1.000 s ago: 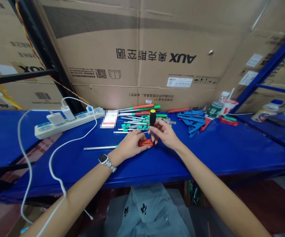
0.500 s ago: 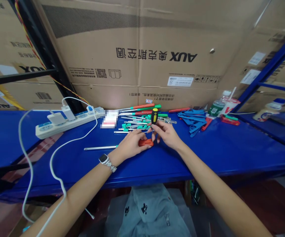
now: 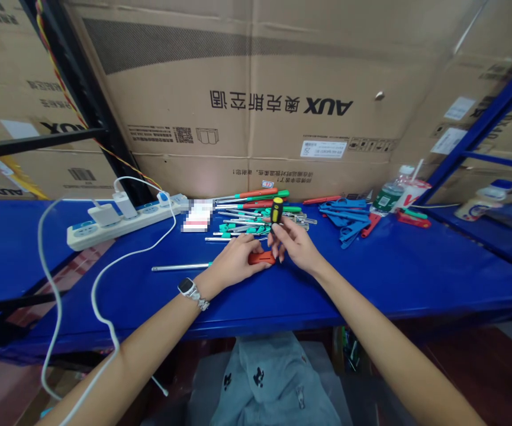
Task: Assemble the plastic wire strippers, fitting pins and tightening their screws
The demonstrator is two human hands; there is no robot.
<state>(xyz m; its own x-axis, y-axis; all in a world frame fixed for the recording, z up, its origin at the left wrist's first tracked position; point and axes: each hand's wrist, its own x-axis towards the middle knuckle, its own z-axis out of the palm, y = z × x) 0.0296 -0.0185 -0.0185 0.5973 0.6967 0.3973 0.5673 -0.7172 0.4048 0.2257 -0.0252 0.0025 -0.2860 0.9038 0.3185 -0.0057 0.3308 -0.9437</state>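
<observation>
My left hand is closed around the orange handle of a tool, pressing it down on the blue table. A long metal tube of that tool runs out to the left from under the hand, with a bit of green where it meets my fingers. My right hand grips a yellow-and-black screwdriver, held upright above the right end of the orange handle. Fingers hide the screwdriver's tip, so I cannot tell whether it touches the handle. Behind both hands lies a pile of metal tubes with green collars.
Orange and green handled tools lie at the back. To the right are blue plastic strips, a red piece, a bottle and a cup. A white power strip with cables occupies the left. Cardboard stands behind.
The screwdriver and my right hand have shifted very slightly downward. My left hand stays on the orange handle, and the view has moved a little.
</observation>
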